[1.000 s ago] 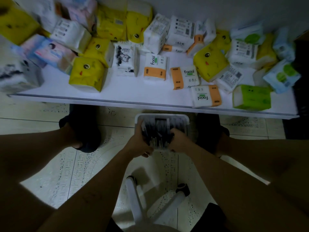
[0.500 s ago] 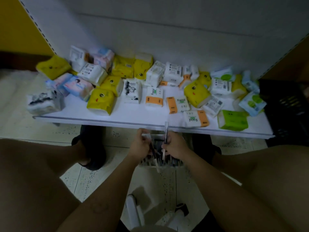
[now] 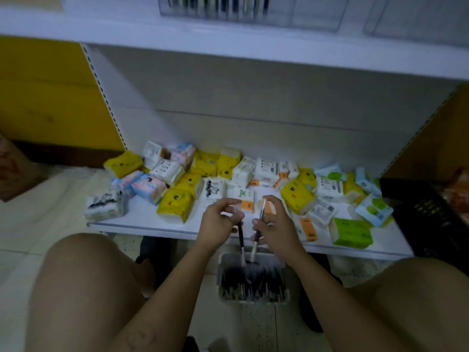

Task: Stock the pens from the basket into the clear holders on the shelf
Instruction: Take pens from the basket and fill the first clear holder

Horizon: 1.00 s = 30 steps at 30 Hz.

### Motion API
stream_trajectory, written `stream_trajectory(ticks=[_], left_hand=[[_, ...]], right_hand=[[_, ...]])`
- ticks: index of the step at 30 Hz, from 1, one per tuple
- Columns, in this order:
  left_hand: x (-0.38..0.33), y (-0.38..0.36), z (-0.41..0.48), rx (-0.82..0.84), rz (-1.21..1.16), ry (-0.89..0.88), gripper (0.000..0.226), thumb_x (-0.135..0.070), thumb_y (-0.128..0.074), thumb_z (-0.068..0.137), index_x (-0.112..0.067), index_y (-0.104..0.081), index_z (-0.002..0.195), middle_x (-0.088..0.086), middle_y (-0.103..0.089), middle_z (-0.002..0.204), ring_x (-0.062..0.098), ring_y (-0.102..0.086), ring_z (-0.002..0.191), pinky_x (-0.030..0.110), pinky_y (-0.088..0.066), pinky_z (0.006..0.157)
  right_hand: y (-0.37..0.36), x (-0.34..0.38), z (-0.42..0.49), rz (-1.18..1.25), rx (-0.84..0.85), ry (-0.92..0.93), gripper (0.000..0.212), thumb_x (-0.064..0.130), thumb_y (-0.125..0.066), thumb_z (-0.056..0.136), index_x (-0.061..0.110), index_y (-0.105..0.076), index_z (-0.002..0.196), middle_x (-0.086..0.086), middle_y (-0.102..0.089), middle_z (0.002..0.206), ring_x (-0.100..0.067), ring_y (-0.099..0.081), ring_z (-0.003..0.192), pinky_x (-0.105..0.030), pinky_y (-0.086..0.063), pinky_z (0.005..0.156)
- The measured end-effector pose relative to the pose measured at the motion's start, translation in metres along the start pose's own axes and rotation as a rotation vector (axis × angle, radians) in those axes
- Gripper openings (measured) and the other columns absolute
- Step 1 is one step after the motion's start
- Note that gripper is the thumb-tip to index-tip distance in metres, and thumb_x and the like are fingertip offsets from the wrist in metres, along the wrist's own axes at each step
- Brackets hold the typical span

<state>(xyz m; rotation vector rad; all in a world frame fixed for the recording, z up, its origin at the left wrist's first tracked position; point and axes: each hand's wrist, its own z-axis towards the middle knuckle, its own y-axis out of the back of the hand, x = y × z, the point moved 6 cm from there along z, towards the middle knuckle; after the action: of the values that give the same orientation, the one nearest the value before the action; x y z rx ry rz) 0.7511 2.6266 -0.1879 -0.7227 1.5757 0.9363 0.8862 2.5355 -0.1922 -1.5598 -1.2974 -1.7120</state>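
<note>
your left hand (image 3: 218, 222) pinches one slim dark pen with a pale end (image 3: 240, 237) near its upper part, thumb and fingers curled round the barrel. your right hand (image 3: 278, 226) pinches a second slim dark pen (image 3: 257, 232) about halfway up. both pens hang roughly upright, pale ends down, just above the white plastic basket (image 3: 221, 260) on the pale floor (image 3: 50, 219), where the other dark pens (image 3: 253, 278) lie packed together. the clear plastic holders (image 3: 312, 13) sit on the white upper shelf (image 3: 228, 44), well above and beyond your hands; dark upright shapes, probably pens, show in some compartments.

expect these pens to be very light, stiff and smooth, so they can likely swivel or slip in a two-finger pinch. a grip near the middle of the barrel should keep each from tipping. they look sturdy enough to need no special care, though an end could catch on a holder's rim. the small tissue packs (image 3: 175, 204) on the white lower shelf (image 3: 142, 219) lie just beyond your hands.
</note>
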Motion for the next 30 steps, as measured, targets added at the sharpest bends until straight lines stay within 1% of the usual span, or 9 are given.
stream_trajectory(ticks=[2,5,7,12,17,20,22,26,30], left_hand=[[-0.026,0.004,0.002,0.003,0.012,-0.051,0.022,-0.015,-0.071,0.087,-0.02,-0.065,0.108,0.009,-0.067,0.094,0.024,-0.07,0.074,0.029,-0.055,0.055],[-0.069,0.007,0.004,0.015,0.049,-0.141,0.031,-0.014,-0.074,0.083,-0.017,-0.065,0.112,0.003,-0.07,0.086,0.022,-0.065,0.071,0.022,-0.048,0.053],[-0.094,0.006,0.005,0.04,0.057,-0.208,0.034,-0.015,-0.076,0.082,-0.02,-0.065,0.114,0.005,-0.069,0.086,0.019,-0.061,0.068,0.023,-0.047,0.056],[-0.153,0.012,0.009,0.054,0.071,-0.393,0.031,-0.017,-0.073,0.084,-0.041,-0.064,0.102,-0.002,-0.063,0.083,0.01,-0.06,0.069,0.023,-0.046,0.061],[-0.22,0.017,0.004,0.05,-0.005,-0.542,0.026,-0.007,-0.066,0.089,-0.022,-0.068,0.11,0.002,-0.061,0.079,0.001,-0.057,0.065,0.012,-0.043,0.058],[-0.258,0.021,0.0,0.032,-0.034,-0.608,0.027,-0.008,-0.069,0.086,-0.021,-0.069,0.11,0.007,-0.064,0.081,0.004,-0.059,0.067,0.013,-0.044,0.058],[-0.283,0.025,-0.002,0.023,-0.051,-0.644,0.028,-0.008,-0.071,0.085,-0.02,-0.069,0.109,0.007,-0.065,0.079,0.004,-0.059,0.068,0.014,-0.045,0.06],[-0.331,0.035,-0.004,-0.038,-0.005,-0.729,0.027,-0.012,-0.075,0.082,-0.027,-0.071,0.104,-0.001,-0.071,0.078,0.008,-0.066,0.075,0.021,-0.053,0.072],[-0.371,0.042,0.001,-0.018,0.072,-0.761,0.026,-0.016,-0.077,0.08,-0.031,-0.07,0.1,-0.003,-0.071,0.088,0.011,-0.068,0.079,0.03,-0.059,0.074]], right_hand=[[0.006,0.021,-0.002,0.119,-0.05,0.021,0.04,0.008,-0.068,0.089,0.032,-0.047,0.114,-0.018,-0.066,0.082,-0.038,-0.069,0.063,-0.058,-0.057,0.061],[0.017,0.057,-0.006,0.246,-0.083,0.048,0.04,0.001,-0.071,0.084,0.014,-0.049,0.115,-0.024,-0.065,0.081,-0.033,-0.069,0.06,-0.047,-0.059,0.057],[0.028,0.078,-0.006,0.244,-0.131,0.09,0.04,0.0,-0.073,0.083,0.014,-0.051,0.113,-0.015,-0.065,0.082,-0.028,-0.07,0.061,-0.041,-0.059,0.054],[0.06,0.13,-0.005,0.281,-0.206,0.203,0.037,-0.002,-0.069,0.085,0.017,-0.058,0.114,-0.005,-0.057,0.087,-0.031,-0.071,0.067,-0.05,-0.06,0.06],[0.086,0.191,-0.007,0.249,-0.179,0.358,0.044,-0.002,-0.066,0.087,0.02,-0.059,0.125,-0.01,-0.056,0.08,-0.026,-0.073,0.075,-0.04,-0.059,0.063],[0.101,0.228,-0.011,0.189,-0.186,0.479,0.044,0.001,-0.067,0.087,0.033,-0.06,0.116,-0.011,-0.066,0.078,-0.023,-0.073,0.08,-0.039,-0.058,0.074],[0.11,0.253,-0.015,0.206,-0.183,0.543,0.042,-0.001,-0.068,0.086,0.033,-0.064,0.11,-0.009,-0.068,0.08,-0.024,-0.073,0.082,-0.041,-0.057,0.081],[0.127,0.304,-0.022,0.191,-0.234,0.633,0.036,0.001,-0.071,0.084,0.027,-0.064,0.108,-0.003,-0.066,0.088,-0.019,-0.073,0.077,-0.041,-0.06,0.077],[0.138,0.344,-0.017,0.114,-0.289,0.7,0.039,0.01,-0.07,0.086,0.031,-0.058,0.116,0.0,-0.06,0.093,-0.015,-0.071,0.078,-0.04,-0.061,0.074]])
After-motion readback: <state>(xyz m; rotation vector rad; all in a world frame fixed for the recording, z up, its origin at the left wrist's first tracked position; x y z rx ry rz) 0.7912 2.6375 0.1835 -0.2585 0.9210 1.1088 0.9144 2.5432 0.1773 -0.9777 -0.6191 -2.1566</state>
